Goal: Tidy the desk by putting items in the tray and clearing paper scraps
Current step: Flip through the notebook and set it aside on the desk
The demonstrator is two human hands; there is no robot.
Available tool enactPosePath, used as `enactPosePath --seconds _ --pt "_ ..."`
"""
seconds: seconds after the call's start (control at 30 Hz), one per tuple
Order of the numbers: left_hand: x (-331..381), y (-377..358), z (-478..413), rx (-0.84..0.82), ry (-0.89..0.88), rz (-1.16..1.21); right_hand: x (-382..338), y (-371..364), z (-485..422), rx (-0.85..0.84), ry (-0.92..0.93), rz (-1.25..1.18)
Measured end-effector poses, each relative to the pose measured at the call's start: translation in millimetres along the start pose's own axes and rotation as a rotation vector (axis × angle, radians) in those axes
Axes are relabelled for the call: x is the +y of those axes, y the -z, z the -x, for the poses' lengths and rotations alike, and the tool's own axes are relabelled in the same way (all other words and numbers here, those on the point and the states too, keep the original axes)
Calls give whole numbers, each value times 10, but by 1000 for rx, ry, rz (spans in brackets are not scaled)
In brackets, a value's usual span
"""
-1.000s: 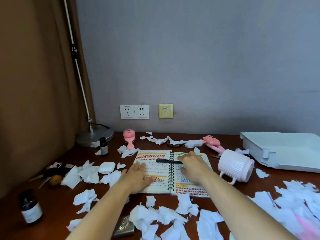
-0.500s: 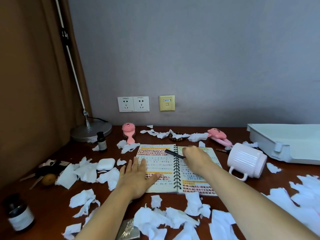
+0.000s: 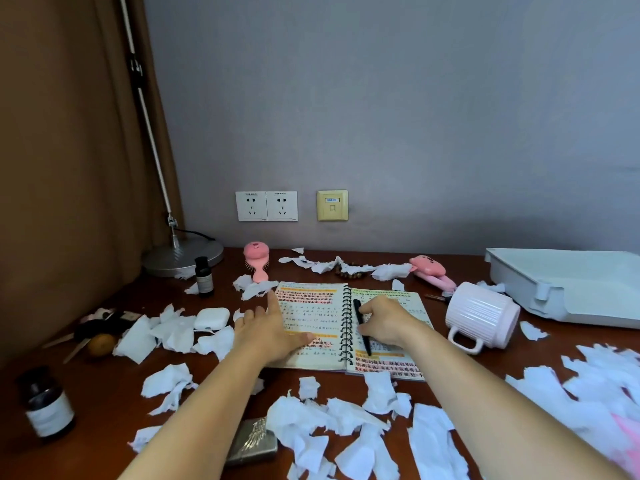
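Observation:
An open spiral notebook (image 3: 311,306) lies in the middle of the brown desk. My left hand (image 3: 268,329) rests flat on its left page, fingers apart. My right hand (image 3: 386,322) grips a black pen (image 3: 361,327) over the right page, just right of the spiral binding. A white tray (image 3: 568,289) sits at the far right. Torn white paper scraps (image 3: 325,415) are scattered over the near desk and along the wall. A pale ribbed mug (image 3: 481,317) lies on its side between the notebook and the tray.
A lamp base (image 3: 183,259), a small dark bottle (image 3: 204,277), a pink brush (image 3: 257,259) and a pink stapler (image 3: 433,271) stand at the back. A white earbud case (image 3: 212,318), a brown jar (image 3: 46,405) and a silver case (image 3: 254,441) lie at left and front.
My right hand has taken the pen off the notebook's spine and turned it from lying across to pointing down the right page. My left hand has slid further onto the left page.

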State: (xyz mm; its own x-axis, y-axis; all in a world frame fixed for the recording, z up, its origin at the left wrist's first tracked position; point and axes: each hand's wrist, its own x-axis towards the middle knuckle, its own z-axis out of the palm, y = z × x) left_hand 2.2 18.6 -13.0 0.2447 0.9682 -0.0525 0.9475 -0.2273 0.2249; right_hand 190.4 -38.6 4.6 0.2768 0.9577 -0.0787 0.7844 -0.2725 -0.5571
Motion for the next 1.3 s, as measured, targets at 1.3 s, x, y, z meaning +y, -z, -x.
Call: enactPosePath --seconds 1.3 --pt "288 975 -93 -112 -156 795 -588 -396 -320 -291 10 -530"
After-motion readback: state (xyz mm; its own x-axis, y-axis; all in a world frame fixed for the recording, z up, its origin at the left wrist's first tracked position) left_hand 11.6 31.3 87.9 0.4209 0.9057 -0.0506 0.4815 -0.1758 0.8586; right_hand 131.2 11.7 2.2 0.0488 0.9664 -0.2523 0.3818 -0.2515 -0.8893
